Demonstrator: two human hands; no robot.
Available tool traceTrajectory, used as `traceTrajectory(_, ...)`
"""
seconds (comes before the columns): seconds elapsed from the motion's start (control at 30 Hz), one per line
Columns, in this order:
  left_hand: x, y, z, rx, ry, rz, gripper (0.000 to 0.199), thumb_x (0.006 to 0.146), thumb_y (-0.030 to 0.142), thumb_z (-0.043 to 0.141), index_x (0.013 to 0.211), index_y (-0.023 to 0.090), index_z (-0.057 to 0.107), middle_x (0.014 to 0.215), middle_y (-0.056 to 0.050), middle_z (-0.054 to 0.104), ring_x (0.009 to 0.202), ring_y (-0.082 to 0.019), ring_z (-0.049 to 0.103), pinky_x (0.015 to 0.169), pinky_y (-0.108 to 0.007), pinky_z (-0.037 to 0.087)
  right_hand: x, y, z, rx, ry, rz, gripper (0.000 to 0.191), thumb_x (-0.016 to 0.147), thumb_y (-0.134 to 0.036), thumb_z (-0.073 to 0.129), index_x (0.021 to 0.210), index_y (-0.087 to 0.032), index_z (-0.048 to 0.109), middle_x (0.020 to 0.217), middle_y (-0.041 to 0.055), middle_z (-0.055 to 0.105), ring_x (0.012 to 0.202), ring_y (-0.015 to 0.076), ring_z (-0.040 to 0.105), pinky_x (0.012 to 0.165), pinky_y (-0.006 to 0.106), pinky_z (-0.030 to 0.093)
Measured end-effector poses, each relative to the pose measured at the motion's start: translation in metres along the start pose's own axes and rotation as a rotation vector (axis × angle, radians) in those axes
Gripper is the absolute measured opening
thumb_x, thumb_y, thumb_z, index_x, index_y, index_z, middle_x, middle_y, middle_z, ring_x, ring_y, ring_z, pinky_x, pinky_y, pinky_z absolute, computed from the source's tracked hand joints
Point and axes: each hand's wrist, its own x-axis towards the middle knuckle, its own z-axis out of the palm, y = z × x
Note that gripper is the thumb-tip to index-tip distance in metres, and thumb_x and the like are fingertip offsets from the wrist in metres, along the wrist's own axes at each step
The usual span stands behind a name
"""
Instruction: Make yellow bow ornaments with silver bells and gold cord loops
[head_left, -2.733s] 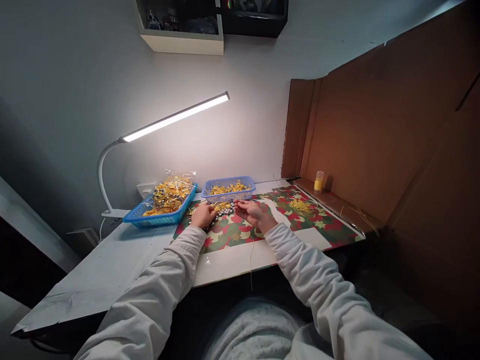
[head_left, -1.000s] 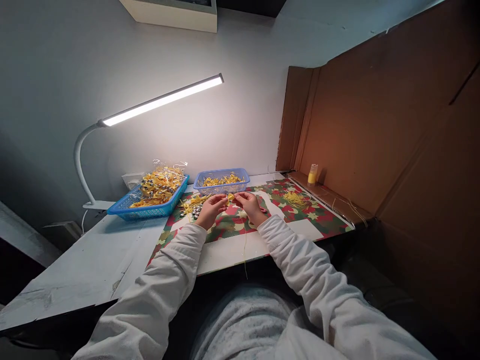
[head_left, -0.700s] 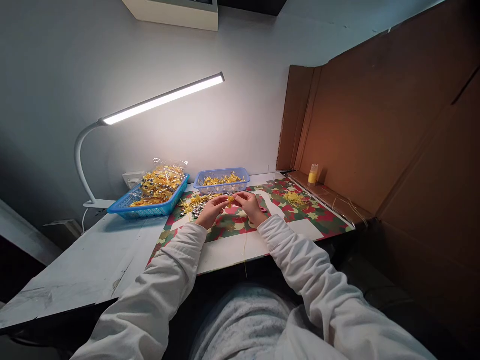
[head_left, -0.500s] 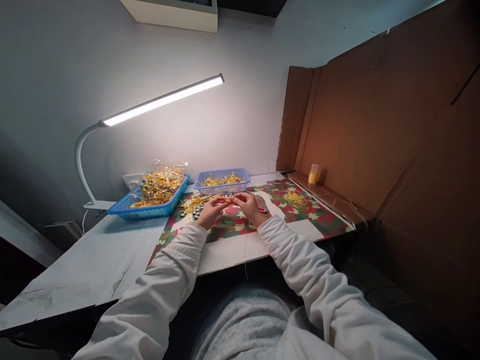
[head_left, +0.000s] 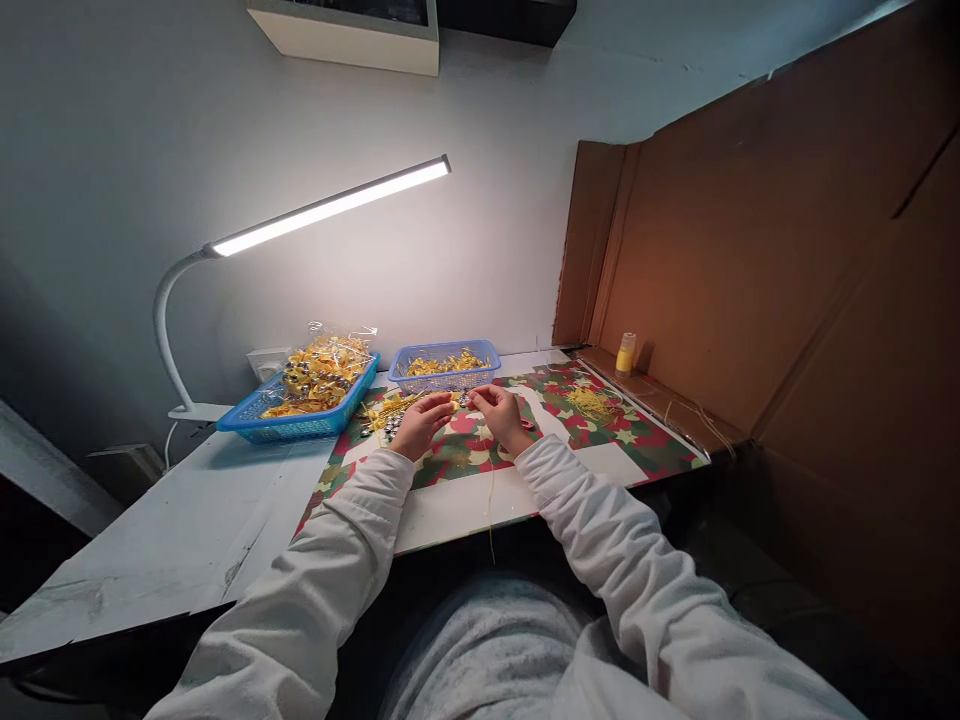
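Observation:
My left hand (head_left: 423, 426) is closed in a pinch over the camouflage-patterned sheet (head_left: 442, 462), with a small yellow piece at its fingertips. Just to the right, my right hand (head_left: 498, 414) also pinches, thumb against forefinger. A thin yellow thread (head_left: 491, 500) hangs from beneath the right hand past the table's front edge. The fingertips are a short gap apart. Beyond the left hand lie yellow cords (head_left: 394, 408) and several silvery bells or beads (head_left: 391, 428). A red object (head_left: 527, 426) shows partly beside my right wrist.
A blue basket (head_left: 289, 425) piled with bagged yellow pieces stands at left, and a lilac basket (head_left: 444, 381) holds more at the back. Yellow threads (head_left: 591, 401) lie at right, near a small bottle (head_left: 625, 354). Cardboard (head_left: 720, 250) walls the right side; a lamp (head_left: 330, 208) reaches overhead.
My fingertips, together around a small yellow-orange piece before, are now slightly apart. The view has tipped up a little. Baskets and thread hang or stand as before.

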Motion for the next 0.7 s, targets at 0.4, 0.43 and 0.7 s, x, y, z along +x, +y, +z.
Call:
traceTrajectory(0.4, 0.0049, -0.0025, -0.0055, -0.184, -0.152, -0.027, 0.020, 0.092, 0.026, 0.062, 0.108, 0.012, 0.062, 0.095, -0.004, 0.065, 0.076, -0.013, 0.063, 0.067, -0.028, 0.057, -0.0051, -0.0027, 0.0010, -0.214, -0.130, -0.176, 0.020, 0.080, -0.036, 0.058, 0.074, -0.017, 0.066, 0.057, -0.0020, 0.053, 0.055, 0.0119, 0.044, 0.056, 0.025, 0.037)
traceTrajectory(0.43, 0.0050, -0.0026, -0.0058, -0.197, -0.163, -0.027, 0.019, 0.092, 0.025, 0.062, 0.107, 0.012, 0.063, 0.094, -0.004, 0.065, 0.075, -0.012, 0.063, 0.067, -0.028, 0.057, -0.0054, -0.0027, 0.0009, -0.222, -0.138, -0.186, 0.021, 0.080, -0.035, 0.057, 0.074, -0.017, 0.066, 0.058, -0.0017, 0.053, 0.055, 0.0119, 0.044, 0.056, 0.025, 0.036)
traceTrajectory(0.7, 0.0043, -0.0013, -0.0073, -0.280, -0.205, -0.024, 0.018, 0.091, 0.021, 0.063, 0.107, 0.012, 0.063, 0.091, -0.002, 0.065, 0.072, -0.011, 0.063, 0.065, -0.026, 0.056, -0.0075, -0.0047, -0.0006, -0.248, -0.142, -0.241, 0.018, 0.080, -0.029, 0.053, 0.074, -0.016, 0.065, 0.060, -0.0010, 0.054, 0.057, 0.0121, 0.045, 0.058, 0.025, 0.038)
